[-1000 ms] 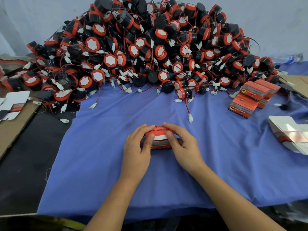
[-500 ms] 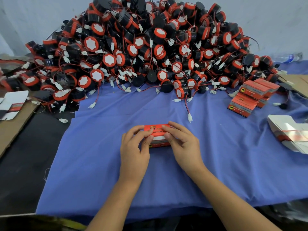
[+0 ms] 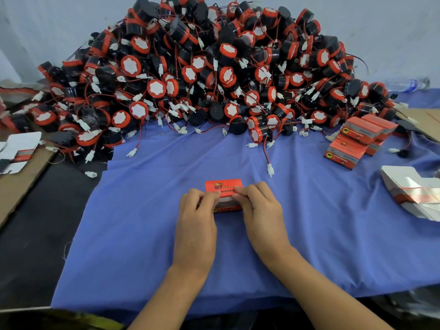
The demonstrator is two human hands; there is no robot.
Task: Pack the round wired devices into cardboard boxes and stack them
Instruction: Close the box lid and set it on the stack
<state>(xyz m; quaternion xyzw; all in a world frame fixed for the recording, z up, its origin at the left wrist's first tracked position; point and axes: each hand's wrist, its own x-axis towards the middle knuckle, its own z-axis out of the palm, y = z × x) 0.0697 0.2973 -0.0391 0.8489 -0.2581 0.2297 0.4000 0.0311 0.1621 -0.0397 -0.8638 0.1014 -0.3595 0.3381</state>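
Head cam: L hand [image 3: 196, 217] & R hand [image 3: 258, 208] both pinch the red box [image 3: 223, 186] w/ curled fingers, box resting on blue cloth [image 3: 142, 210], near side of the device pile [image 3: 202, 75]; packed boxes [image 3: 357, 141] stacked far R

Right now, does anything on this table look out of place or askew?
Mildly. The packed boxes at far right are stacked crookedly, offset and turned against each other. One white connector lies alone off the blue cloth, on the dark surface. The red box gripped by the left hand and right hand shows no damage.
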